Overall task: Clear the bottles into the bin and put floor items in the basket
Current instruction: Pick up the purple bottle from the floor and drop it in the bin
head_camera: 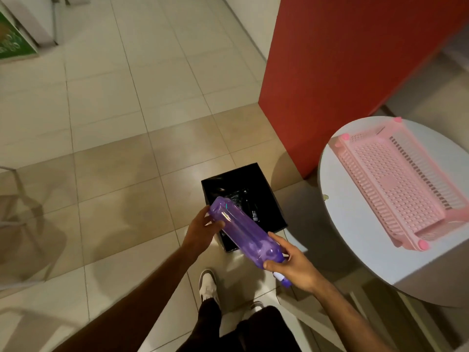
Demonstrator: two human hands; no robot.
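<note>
1. Right hand: fingers and thumb curled around the neck end of the purple bottle.
2. Left hand: thumb and fingers holding the bottle's base end.
3. Purple bottle: tilted, held above the black bin, which contains a dark bottle.
4. Pink basket: resting on the round white table, right of the bin.

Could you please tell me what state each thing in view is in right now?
purple bottle: capped, tilted, held over the bin.
left hand: grips the bottle's base.
right hand: grips the bottle's neck end.
bin: open, black-lined, dark bottle inside.
pink basket: on the round table, nothing in it.
</note>
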